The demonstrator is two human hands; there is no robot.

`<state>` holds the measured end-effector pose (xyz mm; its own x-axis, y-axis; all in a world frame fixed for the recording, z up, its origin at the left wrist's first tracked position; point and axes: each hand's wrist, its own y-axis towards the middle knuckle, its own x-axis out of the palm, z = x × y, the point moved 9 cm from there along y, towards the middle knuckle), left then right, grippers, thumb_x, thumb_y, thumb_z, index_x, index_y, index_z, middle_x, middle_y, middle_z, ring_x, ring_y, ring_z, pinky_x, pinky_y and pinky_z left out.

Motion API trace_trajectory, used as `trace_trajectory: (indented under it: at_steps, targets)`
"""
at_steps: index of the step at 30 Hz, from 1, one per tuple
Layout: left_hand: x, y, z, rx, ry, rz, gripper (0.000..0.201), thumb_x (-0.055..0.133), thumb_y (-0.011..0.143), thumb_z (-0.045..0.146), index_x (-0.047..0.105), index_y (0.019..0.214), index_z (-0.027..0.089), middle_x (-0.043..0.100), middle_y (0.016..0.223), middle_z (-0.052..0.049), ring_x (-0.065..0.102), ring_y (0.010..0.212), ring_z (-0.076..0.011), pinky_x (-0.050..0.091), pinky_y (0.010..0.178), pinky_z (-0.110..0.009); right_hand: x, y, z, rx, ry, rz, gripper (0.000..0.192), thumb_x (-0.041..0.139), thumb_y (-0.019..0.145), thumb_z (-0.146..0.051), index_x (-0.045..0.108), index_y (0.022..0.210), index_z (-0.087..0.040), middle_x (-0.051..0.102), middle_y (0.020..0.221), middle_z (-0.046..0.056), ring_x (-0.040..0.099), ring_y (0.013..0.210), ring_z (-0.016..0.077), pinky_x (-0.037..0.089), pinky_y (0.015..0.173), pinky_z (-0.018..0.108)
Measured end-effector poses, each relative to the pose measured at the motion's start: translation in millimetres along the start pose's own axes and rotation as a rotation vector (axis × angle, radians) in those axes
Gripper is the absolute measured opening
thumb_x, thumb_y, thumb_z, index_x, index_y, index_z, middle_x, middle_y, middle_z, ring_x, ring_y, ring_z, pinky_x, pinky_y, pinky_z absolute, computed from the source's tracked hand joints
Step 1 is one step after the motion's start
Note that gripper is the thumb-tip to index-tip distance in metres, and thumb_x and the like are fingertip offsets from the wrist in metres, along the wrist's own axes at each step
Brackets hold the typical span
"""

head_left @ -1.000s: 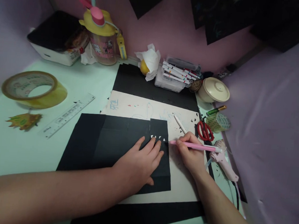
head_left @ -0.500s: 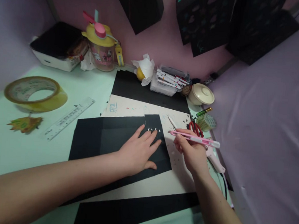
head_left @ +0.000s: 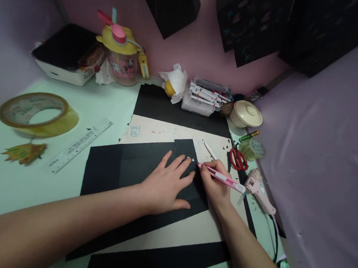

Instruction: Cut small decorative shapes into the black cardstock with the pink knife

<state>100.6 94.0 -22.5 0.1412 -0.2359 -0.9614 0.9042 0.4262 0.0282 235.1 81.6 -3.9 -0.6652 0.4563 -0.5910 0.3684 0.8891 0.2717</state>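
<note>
My left hand (head_left: pixel 167 184) lies flat, fingers spread, on a folded sheet of black paper (head_left: pixel 113 168) that rests on a cream cutting board (head_left: pixel 155 130). A small white cut-out shows just beyond my fingertips near the sheet's right edge. My right hand (head_left: pixel 214 184) grips a pink craft knife (head_left: pixel 221 178) like a pen. Its tip touches the black paper's right edge, close to my left fingertips.
A white pen (head_left: pixel 210 150), red scissors (head_left: pixel 238 158), a pink glue gun (head_left: pixel 258 191) and a patterned tape roll (head_left: pixel 251 148) lie to the right. At the back stand a marker box (head_left: pixel 204 98), a cream lidded bowl (head_left: pixel 246 113) and a yellow-lidded bottle (head_left: pixel 121 53). A clear ruler (head_left: pixel 79 144) and packing tape (head_left: pixel 37 113) sit left.
My right hand lifted the knife off the paper, then brought its tip back down at the sheet's right edge. The black sheet turned slightly under my left hand. The camera view shifted.
</note>
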Motion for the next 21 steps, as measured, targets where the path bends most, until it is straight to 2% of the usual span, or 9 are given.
trace_trajectory:
  at_steps: [5, 21]
  targets:
    - [2.4, 1.4, -0.7, -0.001, -0.017, -0.014, 0.077, 0.045, 0.085, 0.072, 0.043, 0.141, 0.02, 0.026, 0.154, -0.02, 0.021, 0.143, -0.037, 0.005, 0.113, -0.06, 1.6, 0.2, -1.7, -0.027, -0.012, -0.018, 0.011, 0.059, 0.084, -0.023, 0.06, 0.073, -0.019, 0.061, 0.066, -0.002, 0.056, 0.061, 0.0134, 0.042, 0.059, 0.026]
    - [-0.4, 1.1, -0.9, -0.002, -0.022, -0.02, 0.077, 0.044, 0.085, 0.072, 0.043, 0.141, 0.019, 0.027, 0.154, -0.019, 0.021, 0.143, -0.0364, 0.005, 0.114, -0.06, 3.3, -0.2, -3.7, -0.036, -0.033, -0.029, 0.011, 0.06, 0.084, -0.024, 0.061, 0.074, -0.02, 0.061, 0.065, -0.002, 0.056, 0.06, 0.0134, 0.043, 0.059, 0.026]
